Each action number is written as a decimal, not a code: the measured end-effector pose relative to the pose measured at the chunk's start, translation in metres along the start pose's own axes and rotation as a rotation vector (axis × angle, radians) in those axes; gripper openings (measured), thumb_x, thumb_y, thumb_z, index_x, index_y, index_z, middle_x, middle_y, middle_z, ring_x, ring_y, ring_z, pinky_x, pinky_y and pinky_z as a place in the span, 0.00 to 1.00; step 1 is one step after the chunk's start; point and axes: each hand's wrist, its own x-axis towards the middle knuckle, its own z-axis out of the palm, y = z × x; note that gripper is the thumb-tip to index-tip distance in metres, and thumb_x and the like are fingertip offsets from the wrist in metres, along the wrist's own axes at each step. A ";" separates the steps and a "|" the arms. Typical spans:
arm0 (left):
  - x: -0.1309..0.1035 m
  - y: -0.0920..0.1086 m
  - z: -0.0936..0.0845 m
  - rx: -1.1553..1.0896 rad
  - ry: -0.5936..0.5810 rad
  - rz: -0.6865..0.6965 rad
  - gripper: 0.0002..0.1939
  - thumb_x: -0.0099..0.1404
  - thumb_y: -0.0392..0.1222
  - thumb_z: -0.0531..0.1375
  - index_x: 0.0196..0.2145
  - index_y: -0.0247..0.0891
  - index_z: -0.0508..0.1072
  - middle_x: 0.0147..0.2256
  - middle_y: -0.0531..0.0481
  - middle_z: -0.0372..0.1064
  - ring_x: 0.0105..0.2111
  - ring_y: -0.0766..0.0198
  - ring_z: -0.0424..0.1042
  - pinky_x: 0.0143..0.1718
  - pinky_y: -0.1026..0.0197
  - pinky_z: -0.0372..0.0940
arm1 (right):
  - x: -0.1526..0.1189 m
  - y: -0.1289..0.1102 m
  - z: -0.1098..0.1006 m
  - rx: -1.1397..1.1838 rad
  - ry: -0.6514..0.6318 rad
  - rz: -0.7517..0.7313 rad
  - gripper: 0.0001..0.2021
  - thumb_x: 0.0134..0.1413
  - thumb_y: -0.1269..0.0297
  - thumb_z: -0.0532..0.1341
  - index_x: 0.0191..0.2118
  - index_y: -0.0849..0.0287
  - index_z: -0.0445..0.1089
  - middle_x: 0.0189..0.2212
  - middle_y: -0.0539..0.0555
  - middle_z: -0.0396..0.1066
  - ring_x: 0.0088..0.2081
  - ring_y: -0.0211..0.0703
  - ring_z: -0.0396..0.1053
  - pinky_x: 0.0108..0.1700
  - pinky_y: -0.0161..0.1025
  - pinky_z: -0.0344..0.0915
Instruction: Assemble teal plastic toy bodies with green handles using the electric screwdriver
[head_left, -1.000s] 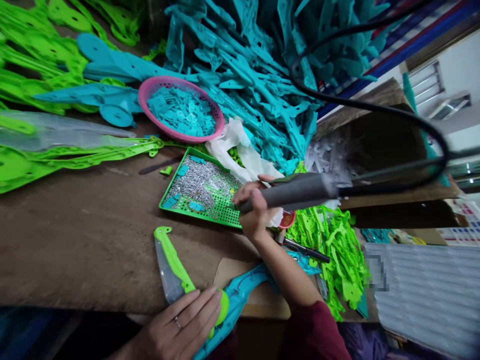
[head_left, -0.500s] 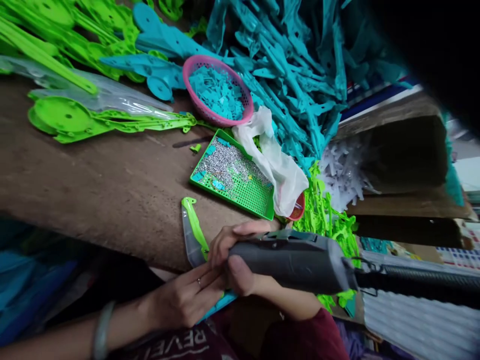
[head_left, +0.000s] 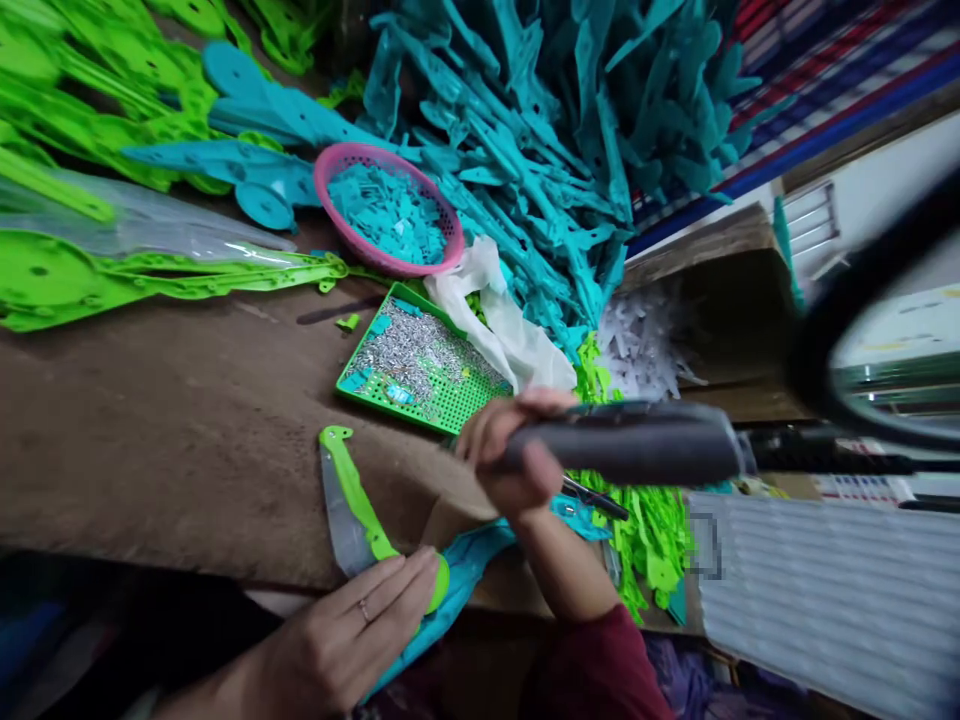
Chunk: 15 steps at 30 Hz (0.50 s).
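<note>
My right hand (head_left: 517,450) is wrapped round a dark grey electric screwdriver (head_left: 637,443), blurred by motion, raised above the table's near edge. My left hand (head_left: 367,620) presses its fingers on a green round part (head_left: 439,583) lying against a long blue plastic piece (head_left: 469,560). Just beyond the left fingers lies a green and clear curved piece (head_left: 352,490). A green perforated tray (head_left: 420,360) holds many small silver screws and a few blue bits.
A pink basket (head_left: 388,210) of small blue parts stands behind the tray, beside a white plastic bag (head_left: 510,330). Blue pieces (head_left: 525,150) pile at the back, green ones (head_left: 97,90) at the left. Cardboard boxes (head_left: 720,290) stand at the right.
My right hand has lifted the screwdriver up and away from my left hand, uncovering the blue piece and the green round part. The view has shifted a little to the right.
</note>
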 end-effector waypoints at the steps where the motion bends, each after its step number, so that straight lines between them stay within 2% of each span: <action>1: 0.002 -0.001 -0.001 0.020 -0.007 0.010 0.20 0.68 0.29 0.48 0.53 0.25 0.73 0.55 0.38 0.72 0.56 0.52 0.71 0.66 0.48 0.59 | 0.015 0.005 -0.001 0.057 0.069 -0.036 0.15 0.57 0.44 0.56 0.33 0.51 0.65 0.16 0.41 0.53 0.16 0.35 0.57 0.20 0.34 0.64; 3: 0.004 -0.002 -0.002 0.032 -0.007 -0.009 0.20 0.69 0.29 0.48 0.53 0.26 0.74 0.55 0.39 0.72 0.57 0.52 0.71 0.66 0.49 0.58 | 0.040 0.018 0.001 0.157 0.176 -0.086 0.08 0.58 0.54 0.57 0.38 0.51 0.64 0.17 0.41 0.55 0.15 0.34 0.56 0.21 0.34 0.64; 6: 0.006 -0.002 -0.001 0.037 0.000 -0.039 0.20 0.71 0.30 0.46 0.51 0.27 0.75 0.56 0.40 0.71 0.57 0.53 0.71 0.67 0.50 0.57 | 0.056 0.038 0.005 0.227 0.208 -0.088 0.12 0.56 0.61 0.59 0.44 0.52 0.60 0.17 0.39 0.58 0.15 0.34 0.57 0.21 0.34 0.64; 11: 0.006 -0.002 -0.003 0.008 -0.030 -0.050 0.20 0.73 0.30 0.45 0.51 0.27 0.75 0.56 0.41 0.72 0.56 0.55 0.71 0.68 0.51 0.55 | 0.053 0.050 0.005 0.221 0.218 -0.106 0.13 0.54 0.58 0.60 0.44 0.52 0.59 0.17 0.39 0.58 0.16 0.34 0.57 0.20 0.34 0.61; 15: 0.004 -0.004 -0.005 -0.003 -0.049 -0.045 0.21 0.73 0.30 0.44 0.51 0.28 0.74 0.57 0.41 0.71 0.58 0.55 0.70 0.68 0.51 0.55 | 0.054 0.051 0.004 0.158 0.239 -0.046 0.14 0.54 0.55 0.60 0.43 0.51 0.57 0.16 0.39 0.56 0.15 0.34 0.56 0.21 0.35 0.60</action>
